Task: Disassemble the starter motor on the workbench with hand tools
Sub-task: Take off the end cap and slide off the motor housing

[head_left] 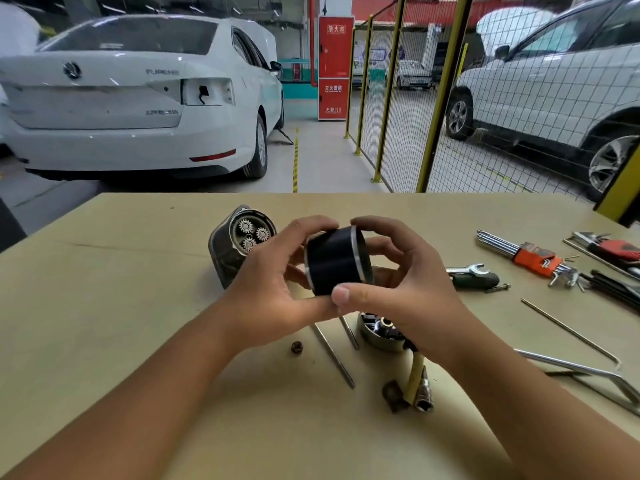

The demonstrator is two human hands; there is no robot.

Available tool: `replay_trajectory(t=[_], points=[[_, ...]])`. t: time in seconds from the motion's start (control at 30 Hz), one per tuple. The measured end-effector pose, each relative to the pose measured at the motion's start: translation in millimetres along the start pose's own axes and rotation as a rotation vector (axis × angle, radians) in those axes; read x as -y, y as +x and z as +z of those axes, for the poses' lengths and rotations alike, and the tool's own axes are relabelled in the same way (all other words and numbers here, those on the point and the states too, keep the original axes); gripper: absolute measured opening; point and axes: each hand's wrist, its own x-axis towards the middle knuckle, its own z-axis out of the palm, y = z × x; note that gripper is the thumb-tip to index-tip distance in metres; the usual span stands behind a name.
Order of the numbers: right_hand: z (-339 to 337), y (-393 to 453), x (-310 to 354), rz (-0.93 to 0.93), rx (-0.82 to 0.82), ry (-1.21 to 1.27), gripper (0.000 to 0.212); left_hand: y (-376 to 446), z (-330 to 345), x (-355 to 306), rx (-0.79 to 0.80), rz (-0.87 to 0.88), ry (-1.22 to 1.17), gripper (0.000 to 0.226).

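I hold a black cylindrical motor housing (337,259) with silver rims above the workbench (121,289). My left hand (273,285) grips its left end and my right hand (405,282) curls round its right end, thumb on the near side. Behind my left hand stands the grey gear housing (230,251), its three small planet gears (252,233) facing me. A shiny end cap (375,332) lies under my right wrist, partly hidden. Two long through bolts (334,355) and a small nut (297,347) lie in front of it.
To the right lie an open-end wrench (467,270), a screwdriver handle (479,280), hex key sets (533,259), a thin rod (571,334) and a chrome bar (585,374). A socket (424,393) and a dark part (393,394) sit near me. Cars and a yellow fence stand beyond.
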Motion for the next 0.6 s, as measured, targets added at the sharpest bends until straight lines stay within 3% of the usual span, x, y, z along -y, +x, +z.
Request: replay_trajectory(t=[0.1,0.2,0.3,0.37,0.47,0.6], points=[[-1,0,-1,-0.058,0.018,-0.08,0.065,1,-14,-2,0.061,-0.089,-0.115,0.078],[-2,3,-2,-0.103,-0.111,-0.087,0.034,1,-28,-5,0.049,-0.146,-0.14,0.083],[-11,8,-4,-0.101,-0.277,-0.192,0.017,1,-37,-8,0.043,-0.173,-0.064,0.079],[-18,12,-8,-0.082,-0.305,-0.306,0.003,1,-44,-10,0.08,-0.149,0.082,0.074],[-20,13,-14,-0.036,-0.309,-0.363,0.014,1,-53,-11,0.18,-0.13,0.334,0.072],[-20,14,-17,-0.002,-0.319,-0.371,0.016,1,-63,-10,0.347,-0.228,0.515,0.069]])
